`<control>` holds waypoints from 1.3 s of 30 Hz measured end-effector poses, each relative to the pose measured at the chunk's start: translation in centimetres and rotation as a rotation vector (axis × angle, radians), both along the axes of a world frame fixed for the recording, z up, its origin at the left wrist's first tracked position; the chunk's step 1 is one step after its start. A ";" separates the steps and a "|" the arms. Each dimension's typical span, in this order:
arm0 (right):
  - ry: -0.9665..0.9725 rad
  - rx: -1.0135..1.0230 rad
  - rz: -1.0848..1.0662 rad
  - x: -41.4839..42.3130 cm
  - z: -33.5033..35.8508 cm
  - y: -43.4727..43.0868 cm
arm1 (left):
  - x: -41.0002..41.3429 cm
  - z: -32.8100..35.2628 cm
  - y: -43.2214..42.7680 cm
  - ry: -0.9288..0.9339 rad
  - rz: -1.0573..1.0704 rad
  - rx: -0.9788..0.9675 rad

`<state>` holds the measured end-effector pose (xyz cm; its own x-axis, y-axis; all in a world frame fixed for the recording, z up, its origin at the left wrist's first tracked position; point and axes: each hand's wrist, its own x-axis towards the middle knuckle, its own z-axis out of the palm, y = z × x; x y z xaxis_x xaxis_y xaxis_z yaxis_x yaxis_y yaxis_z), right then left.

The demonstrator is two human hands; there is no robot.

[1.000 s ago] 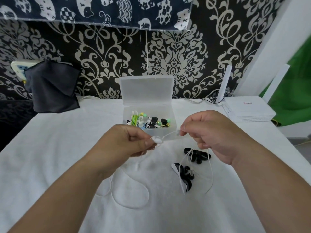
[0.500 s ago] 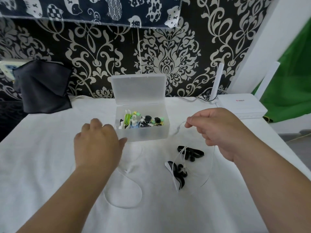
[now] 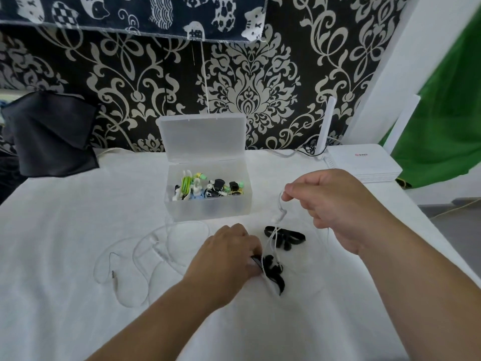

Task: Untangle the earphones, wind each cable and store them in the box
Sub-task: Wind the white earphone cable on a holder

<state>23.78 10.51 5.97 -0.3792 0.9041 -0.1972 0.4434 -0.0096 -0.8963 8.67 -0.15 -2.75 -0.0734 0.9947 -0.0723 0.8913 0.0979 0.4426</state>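
White cable [image 3: 279,208] in right hand [image 3: 333,201], left hand [image 3: 226,256] (near box [image 3: 208,211]) gripping black earphones [image 3: 273,270]

The thin white earphone cable [image 3: 280,204] pinched by the right hand [image 3: 335,204] ends in a white earbud [image 3: 276,218] just below the pinch. Under that grip lies a black wound earphone bundle [image 3: 289,237]. A second black bundle [image 3: 273,274], with a white-edged strip, meets the curled fingers of the left hand [image 3: 226,256]. Beyond both grips, a frosted translucent plastic box [image 3: 208,212] shows green, white, black and pale blue. The plain table cloth [image 3: 78,217] is white. The wallpaper [image 3: 247,100] is black with cream damask scrolls, and the navy hanging cloth [image 3: 130,11] bears white cats.
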 end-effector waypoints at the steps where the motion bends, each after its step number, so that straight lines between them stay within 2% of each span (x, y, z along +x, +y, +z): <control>1: 0.001 0.001 0.000 0.0 0.0 0.0 | -0.1 0.3 0.0 -0.034 0.009 -0.009; 5: 0.015 0.018 -0.006 -0.1 0.1 0.1 | -1.9 2.3 -0.2 -0.149 0.154 0.014; 11: 0.022 0.030 0.000 -1.0 -0.1 0.0 | -5.2 3.7 -1.2 -0.206 0.305 0.054; 17: -0.017 0.064 -0.020 -1.9 -0.2 -0.3 | -6.4 3.9 -1.3 -0.396 0.462 0.222; 22: -0.057 0.050 0.057 -2.5 -0.5 -0.8 | -5.7 4.4 -1.3 -0.844 0.531 0.304; 25: -0.120 0.017 0.146 -2.8 -1.1 -1.1 | -4.8 4.5 -0.9 -1.241 0.519 0.324; 28: -0.062 -0.066 0.221 -3.2 -1.4 -1.8 | -3.9 4.8 -0.8 -1.566 0.443 0.290; 31: 0.013 -0.045 0.219 -3.7 -1.5 -2.1 | -3.0 4.9 -0.9 -1.618 0.335 0.196; 33: 0.006 0.009 0.194 -3.7 -1.4 -1.9 | -2.8 5.0 -1.0 -1.594 0.334 0.149; 39: 0.010 0.034 0.229 -3.5 -1.1 -2.2 | -3.1 4.8 -1.1 -1.342 0.383 0.106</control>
